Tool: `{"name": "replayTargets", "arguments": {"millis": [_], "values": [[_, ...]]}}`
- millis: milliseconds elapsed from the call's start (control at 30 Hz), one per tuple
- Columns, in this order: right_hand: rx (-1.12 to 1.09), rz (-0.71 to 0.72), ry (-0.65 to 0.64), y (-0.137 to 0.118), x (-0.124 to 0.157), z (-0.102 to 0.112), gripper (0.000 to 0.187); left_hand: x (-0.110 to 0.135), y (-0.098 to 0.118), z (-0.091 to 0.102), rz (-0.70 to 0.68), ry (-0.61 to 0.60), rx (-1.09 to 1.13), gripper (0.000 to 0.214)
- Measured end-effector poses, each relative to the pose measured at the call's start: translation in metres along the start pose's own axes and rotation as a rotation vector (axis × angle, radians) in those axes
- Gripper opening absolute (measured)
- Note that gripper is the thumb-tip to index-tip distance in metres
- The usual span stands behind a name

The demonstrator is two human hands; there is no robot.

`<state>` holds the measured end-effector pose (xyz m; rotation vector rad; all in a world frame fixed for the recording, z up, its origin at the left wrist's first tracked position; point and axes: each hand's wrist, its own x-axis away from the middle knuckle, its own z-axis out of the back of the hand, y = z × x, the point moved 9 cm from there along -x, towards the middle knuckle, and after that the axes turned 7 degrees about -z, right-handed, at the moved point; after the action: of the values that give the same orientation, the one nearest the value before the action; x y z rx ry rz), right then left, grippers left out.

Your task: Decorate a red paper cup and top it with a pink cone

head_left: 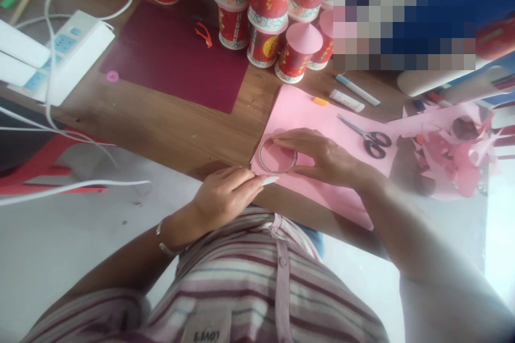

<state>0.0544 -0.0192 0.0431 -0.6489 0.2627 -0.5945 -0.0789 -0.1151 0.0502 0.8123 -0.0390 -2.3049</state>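
Note:
A thin round ring (259, 158), perhaps a tape roll, lies flat on the pink paper (306, 110) near its left edge. My right hand (328, 158) spans the ring, fingers at the far side of its rim and thumb at the near side. My left hand (225, 193) is closed at the paper's near left corner, by the table edge. A small white pointed thing (270, 179) sticks out from its fingers; the rest of it is hidden. Black-handled scissors (374, 143) rest on the paper, beyond my right wrist.
Red paper cups (263, 45), some with pink cone tops, stand stacked at the back. A dark maroon sheet (181, 59) lies left of them. A white power strip (80, 59) with cables is at left. Pink scraps (462, 155), a glue stick (346, 100) and a marker (357, 90) are at right.

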Motion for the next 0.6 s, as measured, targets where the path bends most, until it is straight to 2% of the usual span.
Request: {"name": "replayTargets", "arguments": {"millis": [333, 600], "values": [[0.011, -0.034, -0.017, 0.0, -0.0016, -0.0007, 0.059, 0.0016, 0.0003, -0.0042, -0.022, -0.029, -0.045, 0.023], [0.016, -0.038, -0.017, 0.002, 0.0004, -0.002, 0.06, 0.0072, -0.007, -0.0006, 0.022, -0.047, -0.003, 0.025]]}}
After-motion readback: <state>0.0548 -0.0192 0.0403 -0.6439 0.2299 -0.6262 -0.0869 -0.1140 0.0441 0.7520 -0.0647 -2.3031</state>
